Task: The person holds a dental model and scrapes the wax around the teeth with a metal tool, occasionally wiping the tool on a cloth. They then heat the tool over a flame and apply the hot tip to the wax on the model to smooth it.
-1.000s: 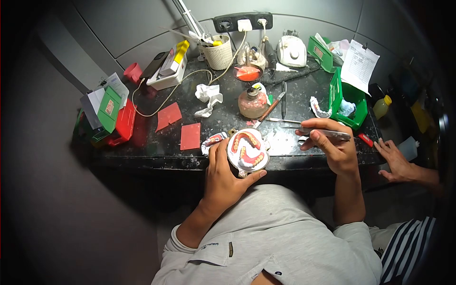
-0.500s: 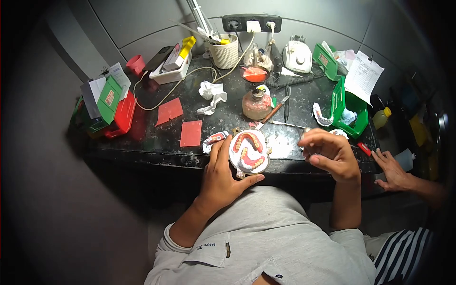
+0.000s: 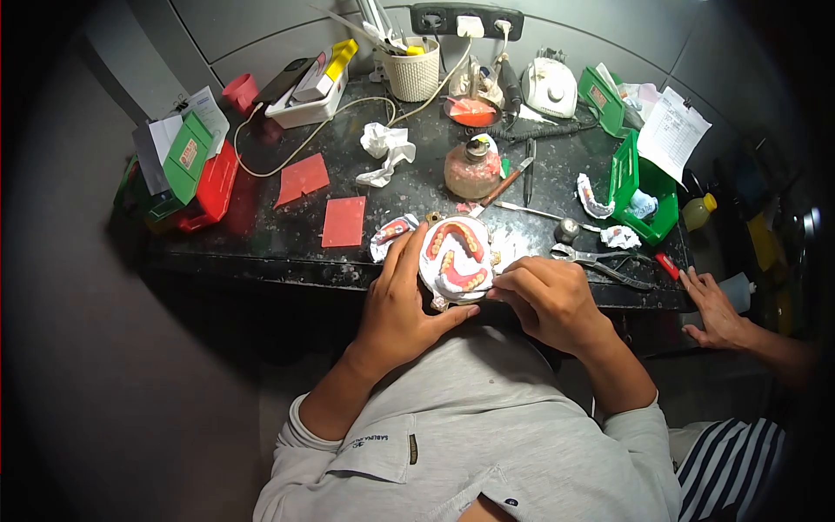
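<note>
A round denture flask (image 3: pixel 424 280) filled with white plaster sits at the bench's front edge. Two dentures with pink gums and yellowish teeth lie in the plaster: an arched upper one (image 3: pixel 458 233) and a lower one (image 3: pixel 464 280) nearer me. My left hand (image 3: pixel 396 300) grips the flask's left side, thumb along its front edge. With fingers pinched together, my right hand (image 3: pixel 550 300) is at the flask's right rim by the nearer denture. A thin dark line shows at its fingertips, too small to name. A plaster cast with pink (image 3: pixel 393 233) lies beside my left fingers.
Pliers (image 3: pixel 604 259), a small metal pot (image 3: pixel 567 230) and a knife (image 3: pixel 506 188) lie right of the flask. Behind it stands a spirit burner (image 3: pixel 472 170). Pink wax sheets (image 3: pixel 344 221) are left, a green box (image 3: pixel 665 209) right. Another person's hand (image 3: pixel 718 309) rests at the right edge.
My right hand has come down and left from above the bench to the flask's right rim, uncovering the pliers and metal pot. My left hand keeps its hold on the flask.
</note>
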Motion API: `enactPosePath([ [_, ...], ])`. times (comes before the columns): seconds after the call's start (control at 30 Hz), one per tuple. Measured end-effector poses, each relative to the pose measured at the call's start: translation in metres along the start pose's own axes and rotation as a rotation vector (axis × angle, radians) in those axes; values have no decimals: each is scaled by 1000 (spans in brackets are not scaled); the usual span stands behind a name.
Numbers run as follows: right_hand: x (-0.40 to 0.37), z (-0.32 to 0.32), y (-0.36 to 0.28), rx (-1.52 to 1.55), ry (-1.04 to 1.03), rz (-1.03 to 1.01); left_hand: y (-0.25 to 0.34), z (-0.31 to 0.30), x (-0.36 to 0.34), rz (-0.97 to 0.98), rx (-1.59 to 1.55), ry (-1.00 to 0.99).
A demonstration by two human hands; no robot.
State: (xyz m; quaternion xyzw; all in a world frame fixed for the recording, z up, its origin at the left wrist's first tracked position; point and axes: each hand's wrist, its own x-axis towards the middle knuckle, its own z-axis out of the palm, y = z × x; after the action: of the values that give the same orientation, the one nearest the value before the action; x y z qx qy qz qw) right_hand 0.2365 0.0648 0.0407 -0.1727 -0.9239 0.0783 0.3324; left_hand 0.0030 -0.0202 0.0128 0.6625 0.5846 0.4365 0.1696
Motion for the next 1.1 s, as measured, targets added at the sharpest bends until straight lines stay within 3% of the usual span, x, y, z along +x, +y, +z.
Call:
enactPosePath([
  [0.27,-2,8,3,-37,24,-84,0,-1,3,20,12,-5],
  [0.57,-4,0,-4,-144,-121,-101,-1,-1,2,43,5,-1],
  [0.73,6,-8,-9,-93,-240,2,0,-2,2,57,36,5],
  [1.1,2,-4,-6,-162,-63,-78,0,-3,3,64,71,2],
])
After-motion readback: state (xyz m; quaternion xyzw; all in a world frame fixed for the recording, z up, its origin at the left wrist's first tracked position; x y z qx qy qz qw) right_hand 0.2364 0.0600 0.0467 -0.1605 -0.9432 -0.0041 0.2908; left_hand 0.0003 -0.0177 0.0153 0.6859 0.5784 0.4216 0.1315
